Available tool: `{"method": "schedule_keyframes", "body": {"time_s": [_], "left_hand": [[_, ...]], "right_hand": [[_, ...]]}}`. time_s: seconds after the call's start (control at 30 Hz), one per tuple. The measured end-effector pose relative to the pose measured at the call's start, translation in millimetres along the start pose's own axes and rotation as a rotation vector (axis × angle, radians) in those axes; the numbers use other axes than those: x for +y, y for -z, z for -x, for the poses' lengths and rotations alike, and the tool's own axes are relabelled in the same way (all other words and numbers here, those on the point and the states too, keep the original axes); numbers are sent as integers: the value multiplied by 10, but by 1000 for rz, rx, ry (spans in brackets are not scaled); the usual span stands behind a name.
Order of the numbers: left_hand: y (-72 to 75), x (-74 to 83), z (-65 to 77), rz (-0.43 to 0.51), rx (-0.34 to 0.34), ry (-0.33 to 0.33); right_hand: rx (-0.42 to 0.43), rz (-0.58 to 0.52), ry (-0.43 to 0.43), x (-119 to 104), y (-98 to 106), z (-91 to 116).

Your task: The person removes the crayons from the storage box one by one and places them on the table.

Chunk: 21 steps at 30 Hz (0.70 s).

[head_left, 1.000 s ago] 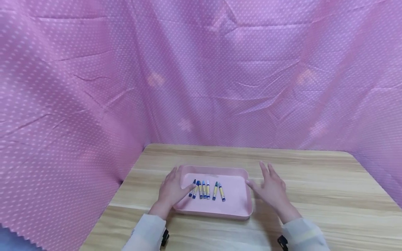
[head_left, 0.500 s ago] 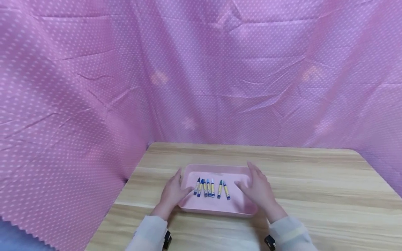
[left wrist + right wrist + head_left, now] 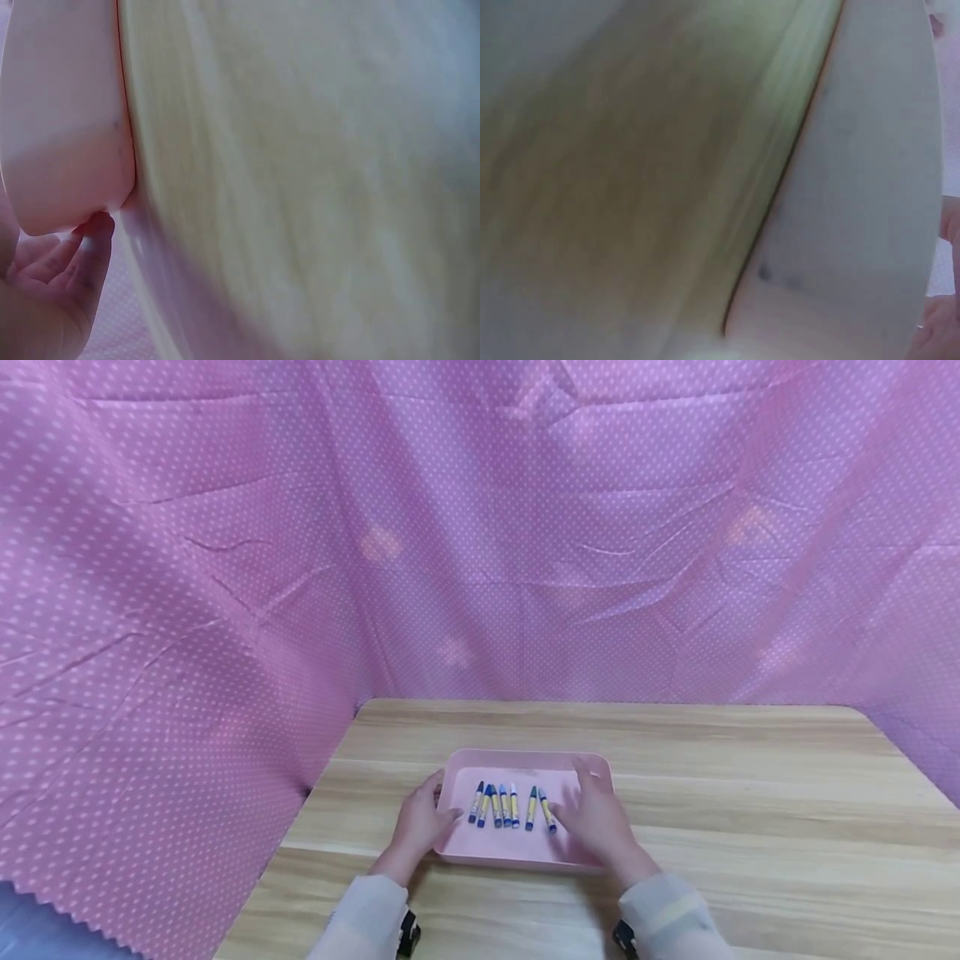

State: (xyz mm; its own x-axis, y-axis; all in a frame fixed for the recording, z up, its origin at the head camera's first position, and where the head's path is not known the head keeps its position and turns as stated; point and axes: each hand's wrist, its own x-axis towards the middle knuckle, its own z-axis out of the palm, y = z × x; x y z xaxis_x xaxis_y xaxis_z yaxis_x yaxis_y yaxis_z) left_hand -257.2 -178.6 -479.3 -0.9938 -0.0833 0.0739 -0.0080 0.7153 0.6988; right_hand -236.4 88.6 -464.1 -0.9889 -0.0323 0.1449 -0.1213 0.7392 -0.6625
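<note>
A shallow pink tray (image 3: 517, 863) lies on the table in the head view. Several crayons (image 3: 514, 810) with yellow wrappers and blue ends lie side by side in it, the two on the right apart from the others. At the tray's left end my left hand (image 3: 416, 818) holds the side, thumb over the rim; in the left wrist view its fingertips (image 3: 97, 229) touch the outer wall. My right hand (image 3: 600, 822) hovers over the tray's right part, fingers spread, thumb close to the rightmost crayon. Whether that thumb touches the crayon I cannot tell.
The light wood table (image 3: 750, 793) reaches back to a pink dotted cloth (image 3: 525, 568) that hangs behind it and on both sides. Black wrist straps (image 3: 408, 933) show below the pale sleeves (image 3: 667, 910).
My right hand has come leftward from beside the tray to over its right part. My left hand has settled closer on the left wall. The crayons keep their arrangement.
</note>
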Motion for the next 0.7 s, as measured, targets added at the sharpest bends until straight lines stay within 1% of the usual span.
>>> {"method": "schedule_keyframes", "body": {"time_s": [0.17, 0.3, 0.4, 0.47, 0.7], "left_hand": [[-19, -13, -26, 12, -8, 23], [-29, -21, -38, 28, -20, 49], [-34, -36, -46, 37, -18, 48], [-37, -42, -50, 49, -16, 50], [-52, -38, -61, 74, -16, 62]], "right_hand": [[-21, 44, -25, -30, -95, -49], [-58, 64, -58, -67, -136, -74], [-83, 74, -73, -84, -160, -85], [-93, 70, -85, -88, -179, -92], [-115, 35, -166, -77, -253, -140]]}}
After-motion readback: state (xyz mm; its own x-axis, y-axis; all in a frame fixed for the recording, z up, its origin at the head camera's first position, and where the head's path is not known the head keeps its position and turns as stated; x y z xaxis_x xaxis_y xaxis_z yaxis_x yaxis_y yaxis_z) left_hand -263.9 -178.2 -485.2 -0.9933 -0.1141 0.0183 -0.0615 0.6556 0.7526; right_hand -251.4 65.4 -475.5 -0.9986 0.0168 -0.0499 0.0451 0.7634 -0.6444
